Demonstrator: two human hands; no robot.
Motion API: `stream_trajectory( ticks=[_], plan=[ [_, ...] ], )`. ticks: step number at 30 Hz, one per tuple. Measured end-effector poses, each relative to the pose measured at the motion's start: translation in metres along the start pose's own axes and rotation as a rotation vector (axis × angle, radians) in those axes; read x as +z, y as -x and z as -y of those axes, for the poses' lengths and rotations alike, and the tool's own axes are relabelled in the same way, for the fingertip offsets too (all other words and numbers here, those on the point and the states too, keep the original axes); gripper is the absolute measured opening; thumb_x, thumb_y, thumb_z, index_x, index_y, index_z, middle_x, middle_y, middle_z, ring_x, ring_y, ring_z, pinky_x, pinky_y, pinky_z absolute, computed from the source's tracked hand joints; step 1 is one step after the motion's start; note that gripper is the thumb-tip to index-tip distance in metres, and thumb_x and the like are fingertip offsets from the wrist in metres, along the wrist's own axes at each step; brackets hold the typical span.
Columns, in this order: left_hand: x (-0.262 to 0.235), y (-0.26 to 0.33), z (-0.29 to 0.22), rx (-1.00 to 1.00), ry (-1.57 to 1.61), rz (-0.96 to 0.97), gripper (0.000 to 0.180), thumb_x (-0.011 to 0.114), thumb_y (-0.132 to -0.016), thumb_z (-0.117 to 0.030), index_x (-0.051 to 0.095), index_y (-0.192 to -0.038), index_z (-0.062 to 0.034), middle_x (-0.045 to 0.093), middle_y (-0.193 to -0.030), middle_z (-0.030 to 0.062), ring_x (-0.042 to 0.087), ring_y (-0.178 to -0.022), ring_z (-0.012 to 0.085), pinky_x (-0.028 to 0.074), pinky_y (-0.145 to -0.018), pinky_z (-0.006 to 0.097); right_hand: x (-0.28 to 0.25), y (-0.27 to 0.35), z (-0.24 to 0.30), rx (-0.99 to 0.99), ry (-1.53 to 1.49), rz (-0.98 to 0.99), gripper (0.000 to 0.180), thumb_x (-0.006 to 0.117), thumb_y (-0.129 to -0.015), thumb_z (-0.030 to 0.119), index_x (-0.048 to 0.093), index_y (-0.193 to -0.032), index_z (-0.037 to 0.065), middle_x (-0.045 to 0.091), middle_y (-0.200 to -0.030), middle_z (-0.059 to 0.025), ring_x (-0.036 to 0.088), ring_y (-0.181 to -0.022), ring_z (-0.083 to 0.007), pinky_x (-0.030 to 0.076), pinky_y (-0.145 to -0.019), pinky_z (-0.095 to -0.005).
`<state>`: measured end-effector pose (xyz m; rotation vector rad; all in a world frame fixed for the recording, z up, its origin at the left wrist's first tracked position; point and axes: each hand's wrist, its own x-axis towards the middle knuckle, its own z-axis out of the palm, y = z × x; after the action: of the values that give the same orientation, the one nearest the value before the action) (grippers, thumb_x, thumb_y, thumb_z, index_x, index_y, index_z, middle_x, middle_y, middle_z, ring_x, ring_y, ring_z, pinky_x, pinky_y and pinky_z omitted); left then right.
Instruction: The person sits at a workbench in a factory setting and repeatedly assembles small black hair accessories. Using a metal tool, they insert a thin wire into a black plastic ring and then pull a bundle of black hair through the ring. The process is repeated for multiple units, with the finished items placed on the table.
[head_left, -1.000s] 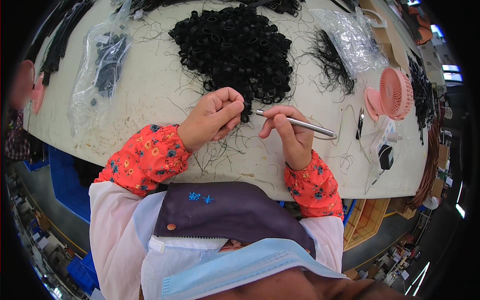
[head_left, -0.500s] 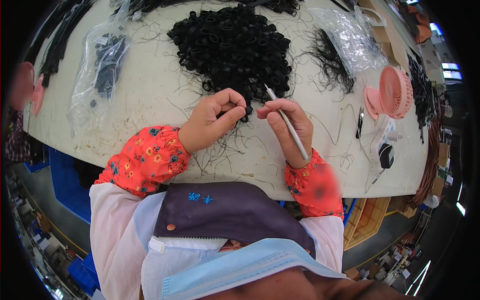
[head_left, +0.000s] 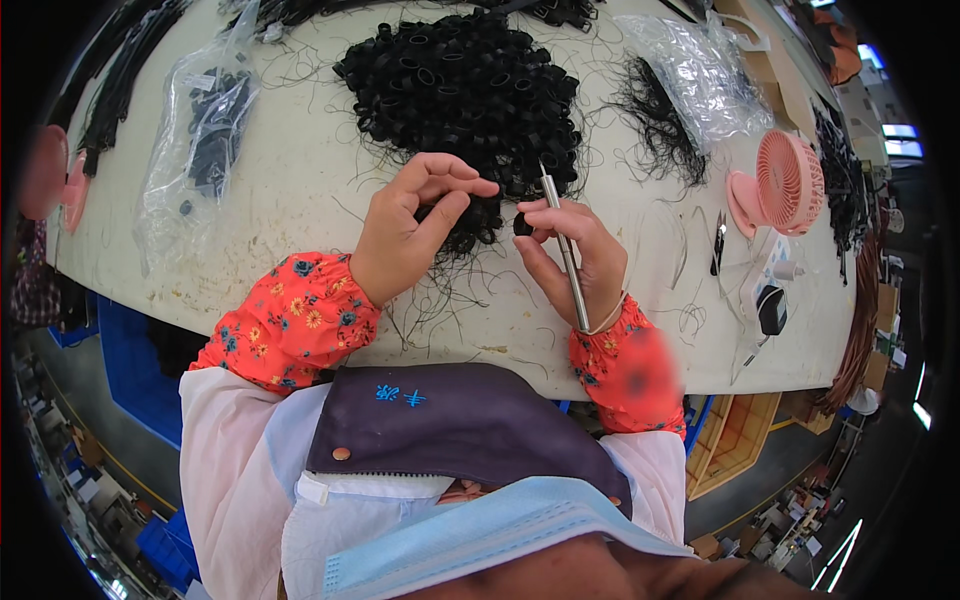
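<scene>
My right grip (head_left: pixel 596 245) is closed around one pen-shaped metal tool (head_left: pixel 567 255), and its thumb and forefinger pinch what looks like one small black loop (head_left: pixel 522 224). My left grip (head_left: pixel 400 230) is half curled, thumb and forefinger parted, with nothing I can make out between them.

The tool's long axis runs near to far, leaning slightly left, its thin tip at the far end. The pinched loop sits left of the shaft, between my two grips. One heap of black loops (head_left: pixel 460 95) lies beyond both, far and a little left of my right grip. My left grip is the nearer to its near edge; whether it touches there I cannot tell. The heap's loops are too many to count.

Farther out on the bench (head_left: pixel 300 190) are two clear plastic bags, one left (head_left: pixel 160 205) and one right, one tangle of black threads (head_left: pixel 665 120) beside the right bag, one pink fan (head_left: pixel 790 185) at right, and one small pair of snips (head_left: pixel 719 248) nearer me.
</scene>
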<state>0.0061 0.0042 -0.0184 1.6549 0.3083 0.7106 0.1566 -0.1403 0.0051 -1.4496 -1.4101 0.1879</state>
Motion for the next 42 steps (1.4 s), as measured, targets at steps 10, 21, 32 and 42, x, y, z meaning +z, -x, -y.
stream_trajectory(
  ticks=[10, 21, 32, 42],
  plan=[
    [0.007, 0.001, -0.029, -0.604, 0.284, 0.356, 0.034, 0.052, -0.095, -0.012, 0.052, -0.128, -0.0008, 0.06, -0.068, 0.0, 0.042, -0.046, -0.0005, 0.032, -0.04, 0.016, 0.004, 0.005, 0.0, -0.039, -0.029, 0.033, 0.033, 0.07, -0.075, -0.007, 0.058, -0.103, 0.005, 0.066, -0.103, -0.0128, 0.062, -0.071, -0.0141, 0.052, -0.06, -0.0247],
    [0.0, -0.004, -0.027, -0.674, 0.462, 0.232, 0.012, 0.06, -0.092, -0.014, 0.055, -0.099, -0.0051, 0.051, -0.061, -0.0035, 0.038, -0.044, 0.0009, 0.027, -0.038, 0.018, -0.002, 0.004, 0.008, 0.227, -0.279, 0.067, 0.027, 0.06, -0.088, 0.001, 0.054, -0.115, 0.003, 0.066, -0.102, -0.0126, 0.061, -0.085, -0.013, 0.05, -0.073, -0.0269],
    [0.0, -0.004, -0.026, -0.652, 0.43, 0.164, 0.011, 0.06, -0.092, -0.012, 0.055, -0.1, -0.006, 0.049, -0.06, -0.0041, 0.036, -0.044, 0.0008, 0.026, -0.038, 0.018, -0.01, 0.008, 0.005, 0.287, -0.554, 0.05, 0.024, 0.047, -0.1, 0.017, 0.057, -0.108, -0.003, 0.062, -0.088, -0.0088, 0.063, -0.076, -0.0132, 0.047, -0.073, -0.0255],
    [0.0, -0.002, -0.023, -0.638, 0.425, 0.174, 0.01, 0.059, -0.093, -0.012, 0.055, -0.1, -0.0061, 0.049, -0.061, -0.0046, 0.037, -0.045, 0.0004, 0.026, -0.039, 0.017, -0.009, 0.008, 0.008, 0.308, -0.58, 0.042, 0.024, 0.048, -0.1, 0.017, 0.057, -0.109, -0.003, 0.062, -0.086, -0.0081, 0.063, -0.077, -0.0133, 0.047, -0.073, -0.0255]
  ],
)
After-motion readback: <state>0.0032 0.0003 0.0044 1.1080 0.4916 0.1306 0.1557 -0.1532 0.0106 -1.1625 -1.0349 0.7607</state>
